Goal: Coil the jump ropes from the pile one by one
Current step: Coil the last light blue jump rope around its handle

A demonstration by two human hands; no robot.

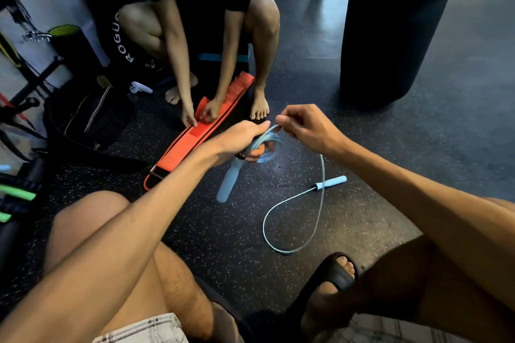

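Observation:
A light blue jump rope [289,203] is partly coiled. My left hand [239,140] grips the bundle of loops [267,145], and one blue handle [227,182] hangs down from that fist. My right hand [303,125] pinches the rope just right of the loops, above the floor. From there the free length drops to the black speckled floor, curves in a loop and ends at the second handle [331,182], which lies flat.
Another person squats opposite me, both hands on an orange weight belt [178,147] laid on the floor. A black punching bag [390,25] hangs at the right. A dark bag [89,117] and gym gear crowd the left. My sandalled foot [331,278] is near the rope's loop.

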